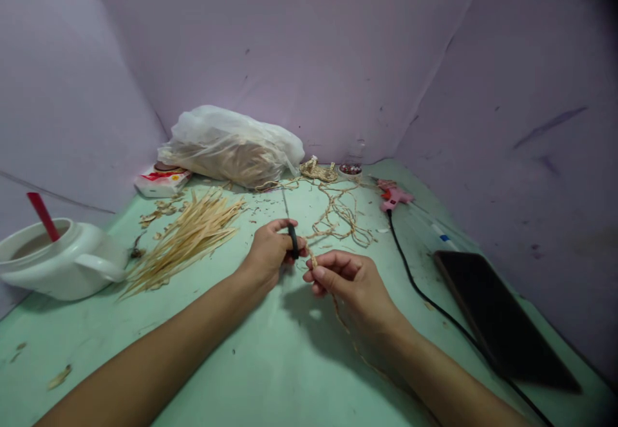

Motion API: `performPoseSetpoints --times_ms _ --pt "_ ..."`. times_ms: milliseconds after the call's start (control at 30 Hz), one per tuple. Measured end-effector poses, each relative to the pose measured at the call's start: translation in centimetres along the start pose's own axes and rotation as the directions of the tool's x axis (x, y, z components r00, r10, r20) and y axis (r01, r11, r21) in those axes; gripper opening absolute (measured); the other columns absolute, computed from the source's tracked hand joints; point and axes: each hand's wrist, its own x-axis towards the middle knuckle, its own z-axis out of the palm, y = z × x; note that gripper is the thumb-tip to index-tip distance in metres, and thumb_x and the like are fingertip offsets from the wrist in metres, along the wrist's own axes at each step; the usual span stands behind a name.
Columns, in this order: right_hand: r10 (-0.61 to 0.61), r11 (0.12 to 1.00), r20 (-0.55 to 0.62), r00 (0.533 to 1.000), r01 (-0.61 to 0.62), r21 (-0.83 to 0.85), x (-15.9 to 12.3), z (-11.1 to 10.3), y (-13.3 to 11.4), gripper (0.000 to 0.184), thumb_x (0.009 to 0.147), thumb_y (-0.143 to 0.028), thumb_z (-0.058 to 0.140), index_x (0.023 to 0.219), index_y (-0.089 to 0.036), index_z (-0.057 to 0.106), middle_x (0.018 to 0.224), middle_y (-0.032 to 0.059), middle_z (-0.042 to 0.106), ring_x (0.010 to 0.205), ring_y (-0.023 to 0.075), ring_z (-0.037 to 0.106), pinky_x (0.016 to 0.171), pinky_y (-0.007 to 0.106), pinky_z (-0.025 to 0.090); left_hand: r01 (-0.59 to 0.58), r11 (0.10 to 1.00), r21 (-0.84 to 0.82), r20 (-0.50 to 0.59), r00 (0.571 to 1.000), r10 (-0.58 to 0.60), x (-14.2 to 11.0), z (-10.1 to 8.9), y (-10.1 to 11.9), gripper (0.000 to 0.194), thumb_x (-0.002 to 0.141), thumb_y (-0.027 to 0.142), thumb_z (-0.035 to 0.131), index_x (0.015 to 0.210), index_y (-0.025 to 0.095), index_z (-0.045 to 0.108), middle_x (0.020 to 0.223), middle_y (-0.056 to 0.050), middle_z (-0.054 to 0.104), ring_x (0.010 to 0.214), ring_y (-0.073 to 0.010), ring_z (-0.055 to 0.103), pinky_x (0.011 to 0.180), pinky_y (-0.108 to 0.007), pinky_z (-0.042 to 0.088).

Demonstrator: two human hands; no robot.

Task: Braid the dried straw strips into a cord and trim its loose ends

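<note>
The left hand (268, 250) is closed around the black handles of a pair of scissors (293, 241), out over the middle of the green table (261, 375); how far the blades are parted I cannot tell. Just beside it, the right hand (355, 279) pinches a braided cord (315, 261) narrowly between thumb and fingertips, the pinched part lying close to the scissors. From there the cord trails down under the right hand and along the forearm towards the near edge. Beyond the hands, loose loops of twine (338, 211) sprawl across the table, with a woven piece (318, 170) and a small dish (350, 169) of dark red bits near the back wall. Left of the loops sit a filled plastic bag (226, 147) and a small box (163, 184); nearer lie a spread of straw strips (193, 234) and a white pot (67, 275) with a red stick (43, 216) in it. On the right, a pink glue gun (396, 198) trails a black cable (410, 280) towards a dark tablet (502, 317).
</note>
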Motion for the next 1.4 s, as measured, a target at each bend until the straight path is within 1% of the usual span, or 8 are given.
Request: performPoseSetpoints --times_ms 67,167,333,467,600,833,1133,1400 --pt "0.026 1.000 -0.043 0.999 -0.026 0.008 0.2 -0.1 -0.2 0.021 0.053 -0.027 0.076 0.066 -0.013 0.066 0.059 0.0033 0.067 0.046 0.0085 0.055 0.048 0.022 0.045 0.043 0.980 0.195 0.097 0.993 -0.063 0.2 -0.3 -0.1 0.034 0.056 0.016 0.059 0.089 0.015 0.049 0.050 0.002 0.054 0.041 -0.0102 0.049 0.038 -0.018 0.029" --pt "0.078 0.996 -0.144 0.987 -0.069 0.063 0.9 -0.5 -0.8 0.025 0.048 -0.025 0.076 0.066 -0.012 0.065 0.057 0.0027 0.065 0.044 0.0083 0.053 0.047 0.022 0.045 -0.217 0.842 0.493 0.188 0.972 0.141 0.2 -1.4 0.4 0.029 0.063 0.026 0.059 0.089 0.016 0.052 0.053 0.003 0.052 0.045 -0.0101 0.049 0.042 -0.020 0.033" --pt "0.061 0.993 -0.242 0.968 -0.035 0.110 1.5 -1.1 -1.6 0.021 0.049 -0.021 0.073 0.066 -0.012 0.063 0.055 0.0024 0.064 0.043 0.0079 0.053 0.046 0.022 0.045 -0.600 0.214 0.771 0.507 0.781 0.364 -1.4 -2.3 2.0 0.028 0.067 0.022 0.051 0.095 0.021 0.055 0.067 0.003 0.058 0.060 -0.0117 0.052 0.055 -0.022 0.037" --pt "0.023 0.997 -0.240 0.970 -0.005 0.073 1.5 -1.2 -1.8 0.014 0.051 -0.018 0.069 0.062 -0.012 0.063 0.056 0.0021 0.064 0.043 0.0071 0.052 0.047 0.022 0.045 -0.615 -0.160 0.772 0.632 0.714 0.303 -2.6 -1.8 2.3 0.038 0.068 0.026 0.047 0.104 0.019 0.053 0.082 -0.003 0.063 0.073 -0.0189 0.058 0.061 -0.027 0.039" --pt "-0.003 0.999 -0.232 0.973 0.011 0.031 1.6 -1.2 -1.8 0.016 0.051 -0.018 0.068 0.066 -0.012 0.065 0.058 0.0010 0.064 0.045 0.0075 0.052 0.048 0.023 0.047 -0.576 -0.315 0.754 0.653 0.705 0.276 -2.4 -1.8 1.8 0.043 0.070 0.027 0.044 0.112 0.017 0.050 0.086 -0.006 0.064 0.075 -0.0231 0.060 0.060 -0.032 0.041" --pt "-0.036 0.999 -0.249 0.968 0.029 -0.031 1.6 -1.4 -1.6 0.011 0.053 -0.020 0.068 0.060 -0.012 0.064 0.059 0.0023 0.065 0.047 0.0085 0.053 0.050 0.024 0.049 -0.570 -0.327 0.754 0.651 0.717 0.251 -1.5 -2.3 1.4 0.047 0.069 0.022 0.043 0.116 0.019 0.047 0.089 -0.005 0.066 0.075 -0.0237 0.062 0.056 -0.031 0.040" --pt "-0.066 0.997 -0.247 0.967 0.057 -0.044 1.7 -1.6 -1.5 0.013 0.054 -0.022 0.068 0.061 -0.012 0.063 0.058 0.0021 0.065 0.046 0.0087 0.054 0.050 0.024 0.049 -0.623 -0.166 0.765 0.644 0.746 0.169 -1.5 -2.3 1.8 0.040 0.067 0.013 0.040 0.104 0.022 0.053 0.077 -0.001 0.064 0.069 -0.0182 0.060 0.057 -0.025 0.037" --pt "0.033 0.999 -0.236 0.971 -0.025 0.038 1.5 -1.5 -1.6 0.022 0.052 -0.020 0.068 0.072 -0.013 0.062 0.056 0.0006 0.063 0.045 0.0080 0.052 0.047 0.022 0.046 -0.645 0.244 0.724 0.546 0.753 0.367 -0.4 -2.9 1.6 0.019 0.069 0.012 0.043 0.080 0.018 0.058 0.061 0.003 0.056 0.056 -0.0088 0.048 0.052 -0.019 0.033"
